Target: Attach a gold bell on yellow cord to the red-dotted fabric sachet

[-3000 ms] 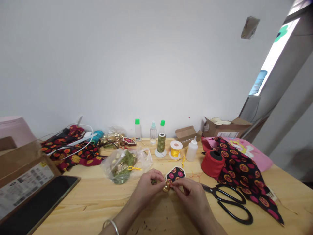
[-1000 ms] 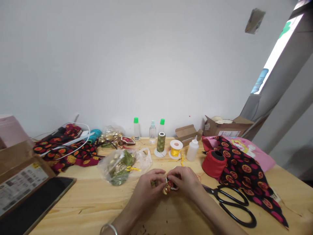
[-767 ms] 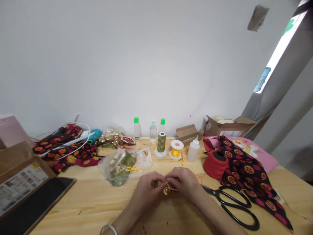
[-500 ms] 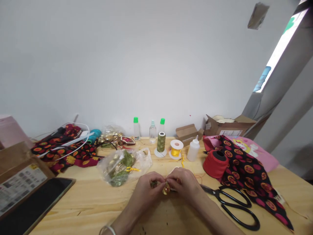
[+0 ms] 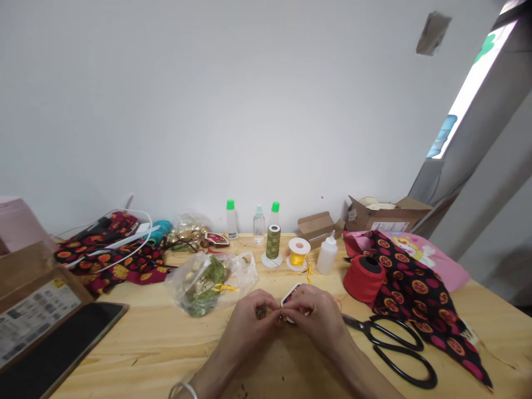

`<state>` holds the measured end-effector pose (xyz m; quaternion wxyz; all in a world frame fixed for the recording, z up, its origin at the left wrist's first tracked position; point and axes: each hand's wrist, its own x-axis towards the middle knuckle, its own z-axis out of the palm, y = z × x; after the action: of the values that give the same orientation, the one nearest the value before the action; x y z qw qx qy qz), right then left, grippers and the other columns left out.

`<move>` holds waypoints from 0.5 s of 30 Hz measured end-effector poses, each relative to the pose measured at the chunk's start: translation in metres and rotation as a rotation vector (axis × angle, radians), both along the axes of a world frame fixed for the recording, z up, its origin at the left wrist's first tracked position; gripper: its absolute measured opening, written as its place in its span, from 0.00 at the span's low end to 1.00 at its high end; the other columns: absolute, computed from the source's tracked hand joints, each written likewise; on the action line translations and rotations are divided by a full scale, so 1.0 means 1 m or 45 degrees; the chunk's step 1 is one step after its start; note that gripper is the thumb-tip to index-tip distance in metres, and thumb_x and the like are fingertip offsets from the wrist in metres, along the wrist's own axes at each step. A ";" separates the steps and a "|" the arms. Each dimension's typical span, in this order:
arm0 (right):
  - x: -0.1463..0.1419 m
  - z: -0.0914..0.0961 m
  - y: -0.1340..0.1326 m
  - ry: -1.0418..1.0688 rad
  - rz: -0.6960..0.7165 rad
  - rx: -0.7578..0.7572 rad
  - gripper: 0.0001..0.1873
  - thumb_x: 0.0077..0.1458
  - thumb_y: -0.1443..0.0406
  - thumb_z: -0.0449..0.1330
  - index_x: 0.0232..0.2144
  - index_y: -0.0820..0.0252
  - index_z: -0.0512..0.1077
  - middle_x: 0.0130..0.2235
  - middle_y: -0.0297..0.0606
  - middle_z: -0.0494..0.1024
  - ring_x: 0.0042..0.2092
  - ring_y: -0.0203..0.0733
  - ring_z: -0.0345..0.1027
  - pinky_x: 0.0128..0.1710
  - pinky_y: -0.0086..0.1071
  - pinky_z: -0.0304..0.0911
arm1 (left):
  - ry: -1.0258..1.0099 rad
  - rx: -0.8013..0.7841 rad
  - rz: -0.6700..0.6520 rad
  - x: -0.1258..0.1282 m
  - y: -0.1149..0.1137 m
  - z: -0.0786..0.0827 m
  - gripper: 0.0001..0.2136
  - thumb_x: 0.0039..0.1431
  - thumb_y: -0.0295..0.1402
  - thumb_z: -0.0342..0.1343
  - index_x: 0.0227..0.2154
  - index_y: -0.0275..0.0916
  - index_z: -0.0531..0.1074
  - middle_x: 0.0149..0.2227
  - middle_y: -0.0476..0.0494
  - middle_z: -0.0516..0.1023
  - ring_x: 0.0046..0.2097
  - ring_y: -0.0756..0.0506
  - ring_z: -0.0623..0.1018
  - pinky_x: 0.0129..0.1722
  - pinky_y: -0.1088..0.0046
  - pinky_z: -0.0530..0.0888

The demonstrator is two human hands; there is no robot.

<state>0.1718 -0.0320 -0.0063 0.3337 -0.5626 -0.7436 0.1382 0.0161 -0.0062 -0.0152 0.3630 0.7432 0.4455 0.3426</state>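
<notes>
My left hand [image 5: 256, 320] is closed in a pinch just above the table, its fingertips meeting those of my right hand [image 5: 318, 313]. A small gold bell [image 5: 283, 316] is at the fingertips, mostly covered by them. Something dark green [image 5: 261, 312] shows under the left fingers. My right hand is also pinched; what exactly its tips hold is hidden. Behind the right fingers lies a dark red patch with a pale edge [image 5: 286, 297], partly covered. Black-handled scissors [image 5: 399, 343] lie to the right of my right hand, blades pointing toward it.
A plastic bag with green tassels [image 5: 208, 282] lies left of my hands. Behind stand an olive thread spool [image 5: 273, 242], a yellow cord spool [image 5: 297, 258] and a squeeze bottle [image 5: 328, 254]. Red thread cone [image 5: 364, 280] and patterned cloth [image 5: 415, 288] sit right; a phone-like black slab [image 5: 62, 354] left.
The gold bell, plainly visible below the fingertips before, is now mostly hidden. More of the dark red patch shows behind my right hand. The whole view has shifted slightly.
</notes>
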 end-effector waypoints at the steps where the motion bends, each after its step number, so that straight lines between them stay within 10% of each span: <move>1: -0.001 0.000 0.000 -0.006 0.010 -0.020 0.04 0.45 0.66 0.60 0.23 0.54 0.75 0.25 0.31 0.73 0.29 0.33 0.64 0.26 0.22 0.54 | -0.007 0.002 0.003 0.000 0.000 0.001 0.06 0.46 0.32 0.53 0.19 0.36 0.72 0.26 0.45 0.73 0.30 0.47 0.72 0.31 0.75 0.67; 15: -0.011 0.017 -0.011 -0.583 -0.127 -0.117 0.08 0.47 0.67 0.55 0.20 0.56 0.72 0.28 0.33 0.74 0.31 0.37 0.67 0.22 0.25 0.47 | -0.018 0.027 -0.064 -0.001 0.000 -0.005 0.07 0.47 0.32 0.52 0.19 0.36 0.71 0.25 0.46 0.72 0.30 0.48 0.72 0.30 0.76 0.66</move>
<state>0.1607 -0.0429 0.0107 0.1367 -0.6300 -0.7641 0.0240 0.0152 -0.0060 -0.0203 0.3667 0.7556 0.4203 0.3435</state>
